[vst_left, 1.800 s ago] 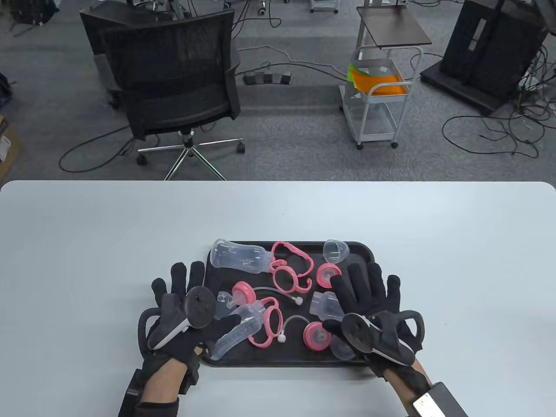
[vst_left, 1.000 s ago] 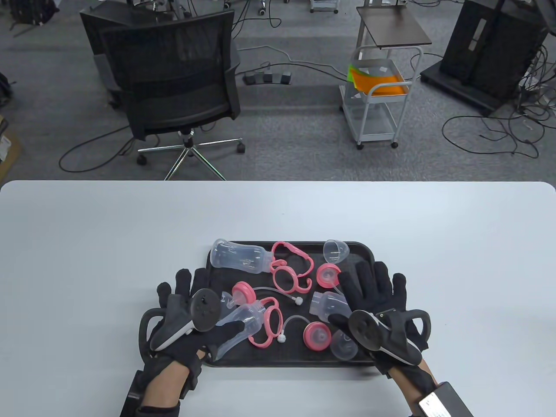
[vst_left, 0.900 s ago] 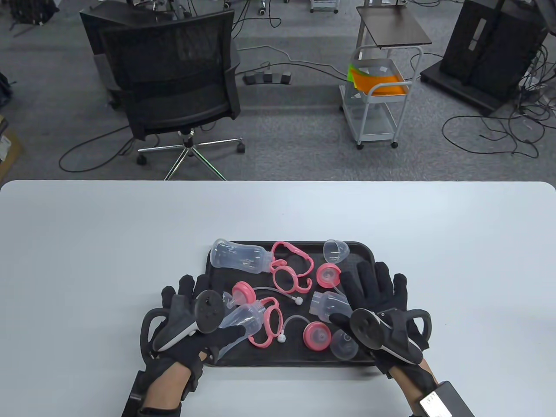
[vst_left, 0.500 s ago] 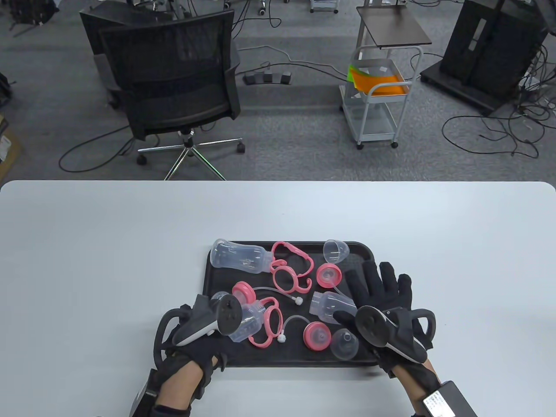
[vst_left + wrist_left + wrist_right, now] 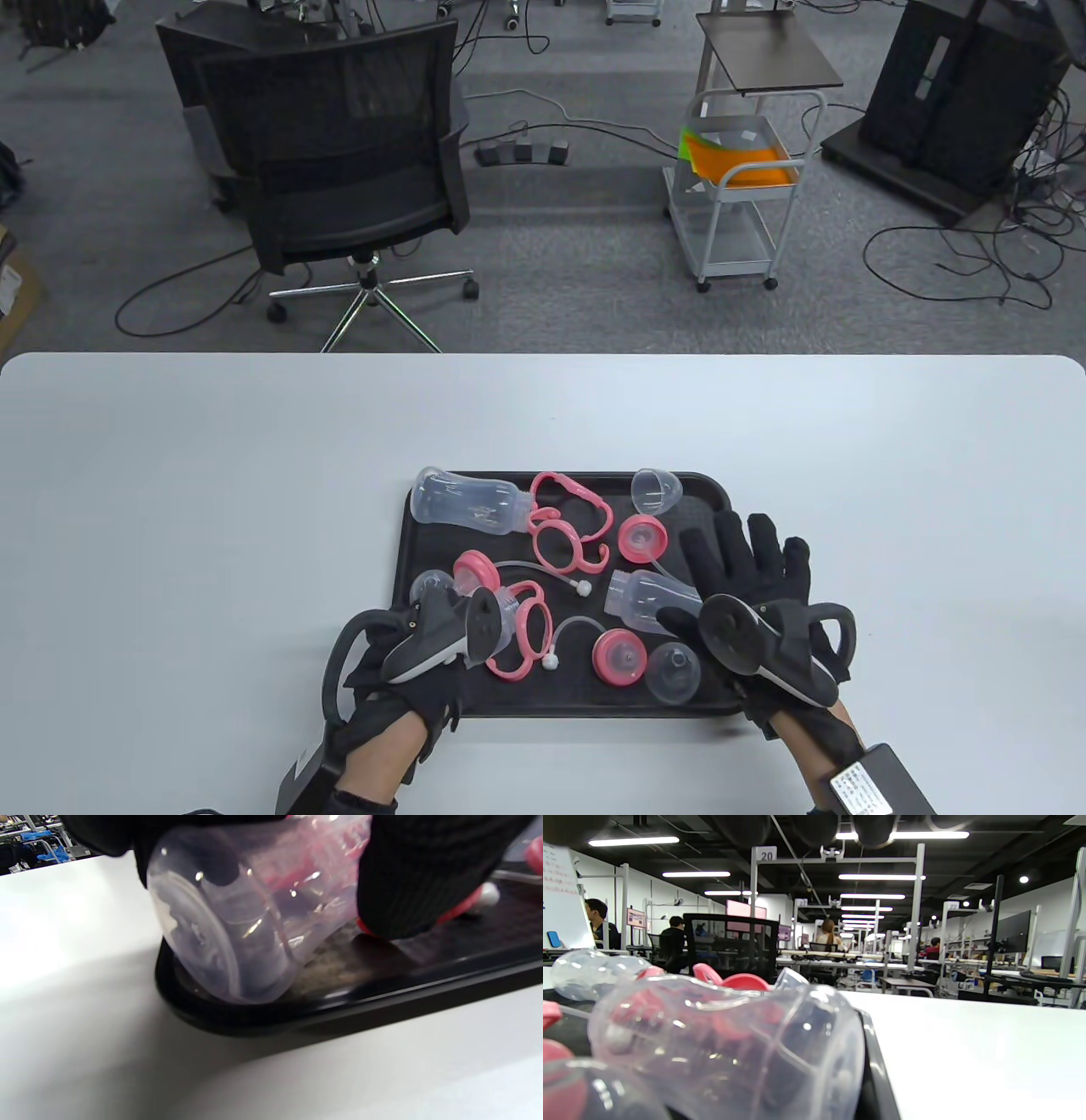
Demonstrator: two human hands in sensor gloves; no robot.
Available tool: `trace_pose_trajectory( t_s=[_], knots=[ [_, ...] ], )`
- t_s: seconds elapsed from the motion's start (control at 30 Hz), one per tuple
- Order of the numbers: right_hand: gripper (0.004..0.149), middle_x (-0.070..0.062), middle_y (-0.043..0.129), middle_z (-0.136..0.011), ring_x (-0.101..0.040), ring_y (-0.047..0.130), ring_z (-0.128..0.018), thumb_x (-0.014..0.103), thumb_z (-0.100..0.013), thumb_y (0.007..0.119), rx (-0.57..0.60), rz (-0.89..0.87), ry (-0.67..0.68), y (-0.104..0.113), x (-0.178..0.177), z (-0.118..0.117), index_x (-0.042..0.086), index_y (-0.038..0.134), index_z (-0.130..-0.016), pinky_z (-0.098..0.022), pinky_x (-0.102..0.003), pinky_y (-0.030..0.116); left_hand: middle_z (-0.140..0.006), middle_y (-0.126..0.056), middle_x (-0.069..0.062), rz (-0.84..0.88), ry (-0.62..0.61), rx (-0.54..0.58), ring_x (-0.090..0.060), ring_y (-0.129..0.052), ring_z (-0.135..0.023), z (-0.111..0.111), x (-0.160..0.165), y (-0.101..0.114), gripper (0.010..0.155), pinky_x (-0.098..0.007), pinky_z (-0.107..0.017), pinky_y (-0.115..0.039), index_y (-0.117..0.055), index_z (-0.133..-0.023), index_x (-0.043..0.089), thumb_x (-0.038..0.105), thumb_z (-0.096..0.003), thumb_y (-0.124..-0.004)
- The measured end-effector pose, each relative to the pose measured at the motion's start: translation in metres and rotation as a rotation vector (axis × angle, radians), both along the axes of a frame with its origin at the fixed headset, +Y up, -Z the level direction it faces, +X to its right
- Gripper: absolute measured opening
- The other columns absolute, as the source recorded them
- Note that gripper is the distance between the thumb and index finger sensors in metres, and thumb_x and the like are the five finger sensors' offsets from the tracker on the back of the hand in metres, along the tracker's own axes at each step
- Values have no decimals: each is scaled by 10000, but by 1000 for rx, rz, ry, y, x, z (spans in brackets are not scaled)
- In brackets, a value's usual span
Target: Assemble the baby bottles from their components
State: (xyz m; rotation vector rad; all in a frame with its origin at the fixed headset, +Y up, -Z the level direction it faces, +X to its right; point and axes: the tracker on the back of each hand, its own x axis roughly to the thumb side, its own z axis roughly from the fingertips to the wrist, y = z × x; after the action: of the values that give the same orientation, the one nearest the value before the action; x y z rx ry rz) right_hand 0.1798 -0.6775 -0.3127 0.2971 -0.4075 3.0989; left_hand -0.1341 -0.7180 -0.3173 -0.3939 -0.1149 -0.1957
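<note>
Tray sits low and centre on the table, with bare surface around it. Left hand grips a clear bottle at the tray's lower-left corner, mostly hidden from above. Right hand, fingers spread, rests over another bottle at lower right.

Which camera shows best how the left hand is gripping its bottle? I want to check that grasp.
The left wrist view: the bottle fills the frame, gloved fingers wrapped round it, its base low over the tray corner. In the table view the left hand and its tracker hide most of it. The right wrist view doesn't show it.
</note>
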Motion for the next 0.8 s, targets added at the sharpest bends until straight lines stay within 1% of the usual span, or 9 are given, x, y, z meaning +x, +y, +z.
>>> trace_pose_trajectory(
  t_s=[0.17, 0.27, 0.4, 0.53, 0.7, 0.77, 0.8],
  knots=[
    [863, -117, 372, -1166, -503, 404, -1069, 695, -361, 635, -5, 1, -2, 0, 0, 0, 295, 433, -1098, -738, -767, 405, -1067, -641, -198, -14, 31, -10, -456, -820, -938, -4, -2, -7, 1075, -685, -732, -608, -407, -1106, 56, 656, -402, -955],
    [863, -118, 377, -1165, -503, 405, -1069, 694, -360, 636, -5, -1, -2, 0, 0, -1, 294, 435, -1098, -739, -766, 405, -1059, -650, -194, -3, 51, -7, -453, -825, -929, -5, -3, -8, 1067, -681, -732, -609, -405, -1103, 54, 647, -407, -956],
    [862, -119, 381, -1164, -503, 407, -1068, 693, -360, 637, -5, 2, 0, 0, 0, -1, 292, 438, -1097, -738, -767, 406, -1044, -664, -194, 15, 46, -7, -446, -839, -911, -5, -4, -8, 1053, -682, -722, -625, -423, -1097, 54, 630, -404, -969],
    [862, -118, 386, -1164, -505, 409, -1067, 693, -360, 637, -3, -1, -3, 1, 1, -1, 291, 440, -1097, -738, -767, 405, -1041, -679, -184, 12, 53, 4, -442, -857, -901, -2, -8, 5, 1040, -675, -719, -645, -448, -1096, 65, 625, -400, -980],
    [860, -119, 397, -1162, -506, 412, -1066, 692, -361, 637, 5, -7, 1, 1, 1, 0, 289, 443, -1096, -737, -766, 408, -1041, -687, -182, 86, 57, 5, -441, -862, -899, 2, -15, 21, 1030, -671, -718, -648, -465, -1098, 75, 623, -400, -987],
    [858, -121, 411, -1159, -504, 423, -1064, 690, -362, 640, 9, -7, 5, 2, 0, 0, 285, 452, -1094, -737, -761, 425, -1040, -687, -182, 116, 65, -3, -444, -862, -898, 3, -17, 25, 1030, -673, -716, -647, -468, -1096, 74, 620, -396, -989],
    [855, -123, 421, -1156, -505, 429, -1061, 690, -362, 641, 9, -7, 7, 2, 0, 0, 283, 460, -1092, -735, -749, 458, -1039, -688, -185, 128, 66, -1, -444, -861, -896, 4, -18, 27, 1031, -676, -714, -645, -466, -1097, 72, 619, -397, -989]
  ],
)
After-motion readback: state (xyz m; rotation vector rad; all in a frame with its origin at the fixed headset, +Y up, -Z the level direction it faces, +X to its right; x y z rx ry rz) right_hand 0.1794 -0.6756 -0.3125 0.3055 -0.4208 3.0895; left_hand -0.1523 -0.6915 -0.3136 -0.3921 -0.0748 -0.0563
